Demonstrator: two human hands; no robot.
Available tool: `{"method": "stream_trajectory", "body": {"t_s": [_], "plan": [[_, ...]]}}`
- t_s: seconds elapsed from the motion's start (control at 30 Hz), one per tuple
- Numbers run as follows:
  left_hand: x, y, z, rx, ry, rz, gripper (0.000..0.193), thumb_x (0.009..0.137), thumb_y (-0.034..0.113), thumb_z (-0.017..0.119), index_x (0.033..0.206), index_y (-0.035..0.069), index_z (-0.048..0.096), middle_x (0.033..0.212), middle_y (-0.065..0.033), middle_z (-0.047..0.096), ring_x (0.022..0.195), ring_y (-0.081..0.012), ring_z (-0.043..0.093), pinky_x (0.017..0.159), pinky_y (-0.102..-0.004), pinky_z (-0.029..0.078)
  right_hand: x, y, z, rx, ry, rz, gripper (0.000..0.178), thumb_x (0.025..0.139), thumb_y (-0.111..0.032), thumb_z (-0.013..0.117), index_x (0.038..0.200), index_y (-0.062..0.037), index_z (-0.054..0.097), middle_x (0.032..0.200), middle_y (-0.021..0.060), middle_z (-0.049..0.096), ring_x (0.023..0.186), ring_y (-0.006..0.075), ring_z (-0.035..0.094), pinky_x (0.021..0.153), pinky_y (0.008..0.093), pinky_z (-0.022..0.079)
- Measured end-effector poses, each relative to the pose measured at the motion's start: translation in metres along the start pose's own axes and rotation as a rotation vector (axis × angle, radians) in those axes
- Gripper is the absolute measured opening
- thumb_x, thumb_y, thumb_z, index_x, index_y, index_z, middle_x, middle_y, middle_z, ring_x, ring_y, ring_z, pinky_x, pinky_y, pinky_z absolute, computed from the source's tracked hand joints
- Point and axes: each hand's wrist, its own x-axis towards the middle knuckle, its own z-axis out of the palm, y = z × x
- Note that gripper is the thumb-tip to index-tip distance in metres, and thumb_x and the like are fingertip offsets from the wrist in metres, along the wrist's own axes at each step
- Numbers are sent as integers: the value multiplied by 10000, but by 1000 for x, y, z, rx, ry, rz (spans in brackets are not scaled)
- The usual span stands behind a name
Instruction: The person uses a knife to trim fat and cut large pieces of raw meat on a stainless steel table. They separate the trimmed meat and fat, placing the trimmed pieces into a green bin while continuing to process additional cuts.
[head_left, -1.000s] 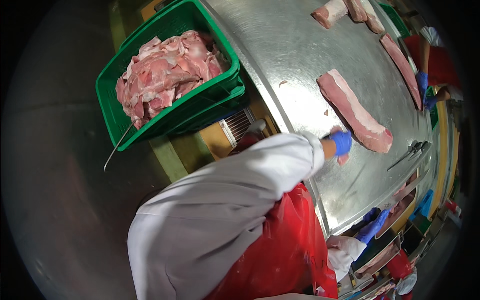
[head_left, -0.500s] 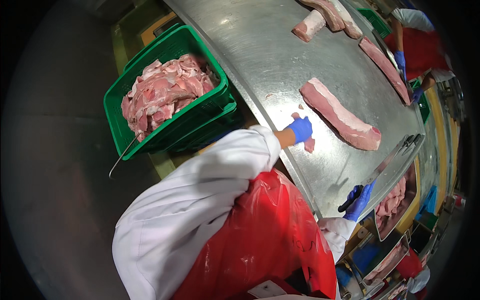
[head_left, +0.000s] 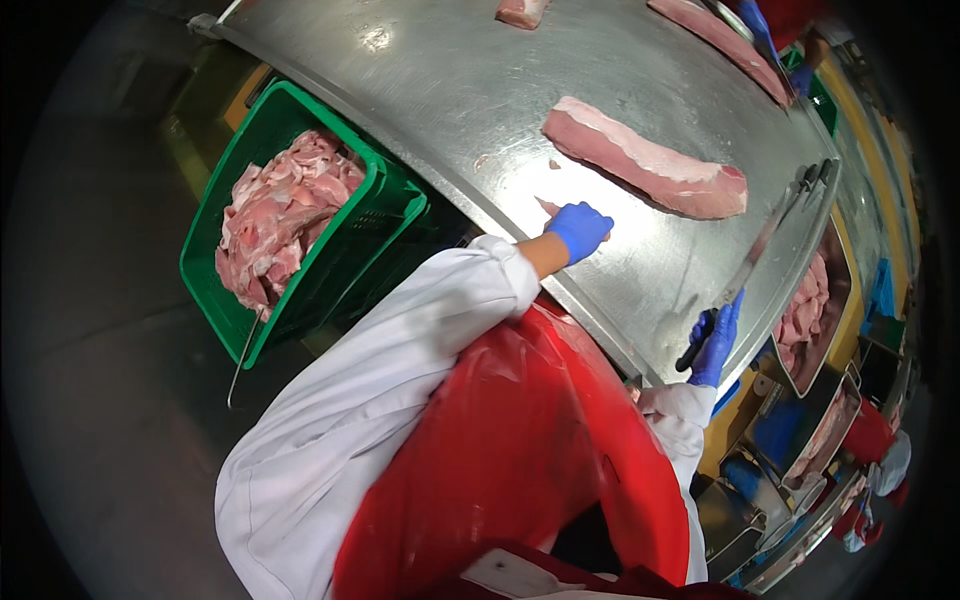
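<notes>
My left hand, in a blue glove, is closed on a thin meat scrap against the steel table. Only a small end of the scrap shows beside the hand. My right hand, also gloved in blue, grips the black handle of a knife near the table's right edge. Its blade points away from me. A long pale-pink loin of meat with a fatty side lies beyond my left hand, touching neither hand. A tiny meat bit lies between them.
Left of the steel table, a green crate holds heaped meat pieces, with a metal hook at its rim. Dark-handled tools lie at the right edge, beside a meat-filled tray. A co-worker's gloved hand is at another loin.
My left hand has gathered in the meat strip, which hung out on both sides of it before. My view has shifted, so the crate and loins appear elsewhere. The knife stays in my right hand.
</notes>
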Motion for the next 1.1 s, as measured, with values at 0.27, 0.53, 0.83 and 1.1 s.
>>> {"method": "stream_trajectory", "body": {"t_s": [0.27, 0.53, 0.83, 1.1], "plan": [[-61, -123, -96, -3, 137, -160, 468, 866, 434, 619, 1215, 125, 655, 1191, -125, 680, 1051, -339, 662, 900, -450, 517, -30, -16, -11, -160, 35, -8, 595, 1024, -237, 506, 1564, -242, 257, 686, -14, 479, 492, 68, 415, 430, 214, 367], [-337, -236, -247, -78, 442, -453, 233, 864, 77, 643, 1089, 16, 622, 930, -166, 663, 803, -231, 634, 736, -327, 502, -38, 1, -37, -204, 96, 129, 889, 972, -95, 573, 1577, -261, -57, 643, 34, 513, 483, 117, 460, 413, 274, 411], [-44, -157, -237, 25, 219, 8, 598, 887, 296, 687, 1388, 40, 486, 1277, -210, 601, 1084, -374, 637, 932, -440, 514, -38, 43, -42, -107, 379, 20, 391, 982, -75, 556, 1319, -93, 358, 688, 89, 625, 510, 149, 598, 440, 268, 472], [352, 53, -66, -151, 45, 310, 748, 826, 474, 700, 1359, -15, 508, 1319, -220, 591, 1191, -364, 593, 1013, -402, 470, -46, 49, -55, 1, 357, -70, 125, 1012, -146, 531, 1088, -61, 480, 744, 79, 592, 581, 140, 588, 514, 279, 508]]}}
